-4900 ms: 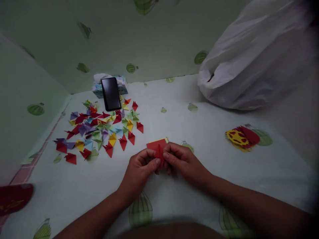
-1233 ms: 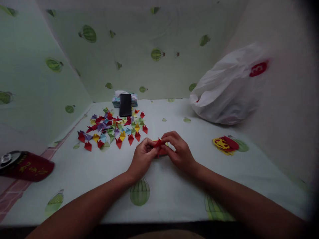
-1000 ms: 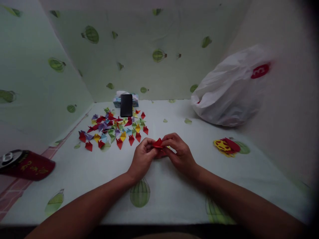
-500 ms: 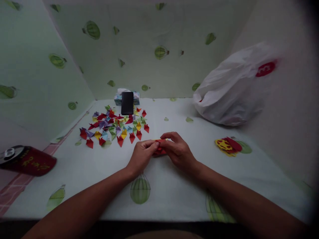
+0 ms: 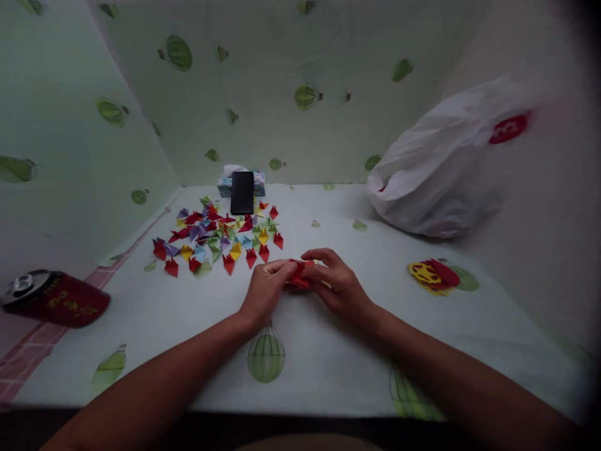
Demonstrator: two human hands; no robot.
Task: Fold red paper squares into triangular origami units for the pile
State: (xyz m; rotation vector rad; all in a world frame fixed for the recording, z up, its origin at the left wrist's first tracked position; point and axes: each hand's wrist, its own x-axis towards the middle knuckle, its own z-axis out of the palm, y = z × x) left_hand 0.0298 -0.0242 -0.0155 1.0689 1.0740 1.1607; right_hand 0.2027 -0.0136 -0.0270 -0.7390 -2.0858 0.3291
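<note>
Between my two hands, at the middle of the table, is a piece of red folded paper (image 5: 299,275). My left hand (image 5: 267,285) grips its left side, with the thumb pressed on top. On the other side my right hand (image 5: 335,282) pinches it between thumb and fingers. Part of the paper is hidden behind the fingers, so its full shape does not show. Beyond my left hand lies a spread of small folded paper pieces (image 5: 235,250) in red, yellow, green, blue and purple.
A dark phone (image 5: 242,193) leans on a tissue box (image 5: 260,183) at the back. To the left is a red can (image 5: 70,299). On the right sit a white plastic bag (image 5: 436,169) and red and yellow cut-out shapes (image 5: 425,273). A patterned cloth (image 5: 328,369) covers the table.
The red paper has turned in my fingers, and more of its face shows between the thumbs. Both hands stay at the same spot. The whole view has shifted slightly.
</note>
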